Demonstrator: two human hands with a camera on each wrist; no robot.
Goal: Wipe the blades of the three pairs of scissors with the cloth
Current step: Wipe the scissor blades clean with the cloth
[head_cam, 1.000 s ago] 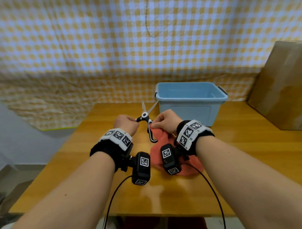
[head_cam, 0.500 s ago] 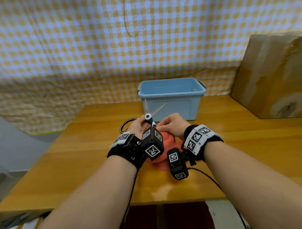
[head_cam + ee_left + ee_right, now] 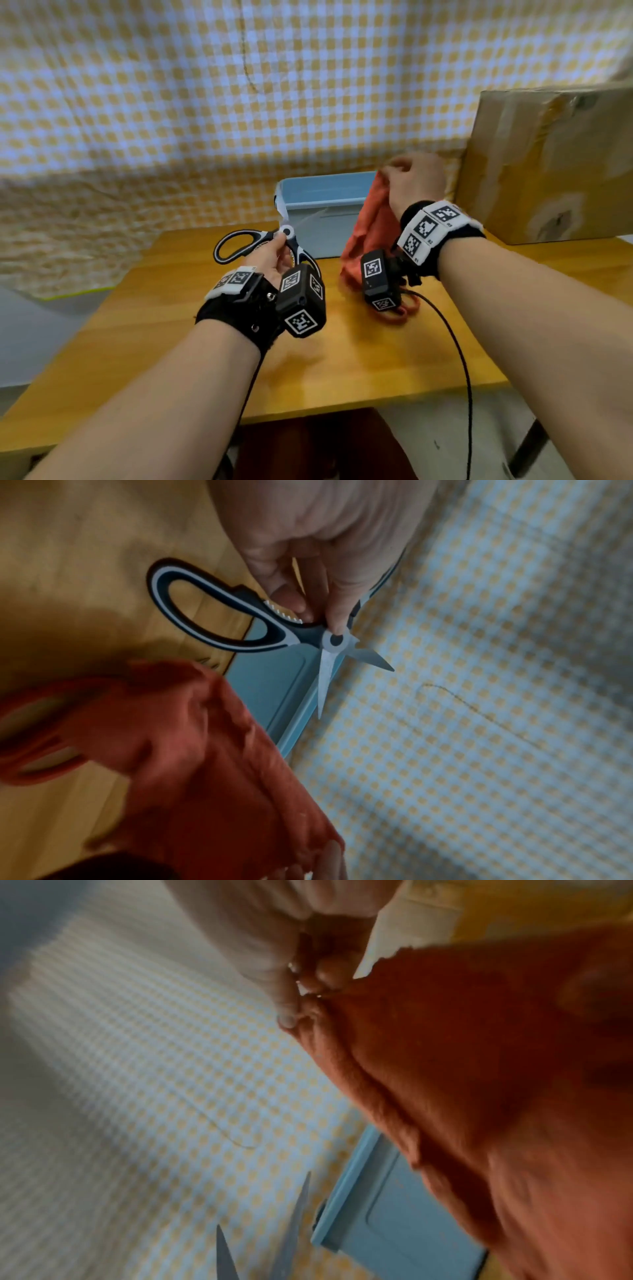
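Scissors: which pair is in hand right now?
The black-and-white-handled scissors, blades open, held near the pivot by the left hand. The orange-handled pair lies on the table under the lifted cloth.

Right hand (image 3: 412,185) has lifted the cloth (image 3: 368,236) off the table.

both bare forearms reach forward from the bottom corners of the head view, each with a black strap and a white band of square markers at the wrist and a small black camera block hanging under it. the left hand (image 3: 270,255) is turned palm up and sits lower and nearer the body; its thumb and fingers (image 3: 337,607) are curled in and pinch black-handled scissors (image 3: 240,620) just behind the pivot. the right hand (image 3: 412,183) is raised higher and farther forward, back of the hand facing the head camera, wrist bent down. its fingertips (image 3: 291,1010) are bunched together, pinching the top edge of an orange cloth (image 3: 371,233).
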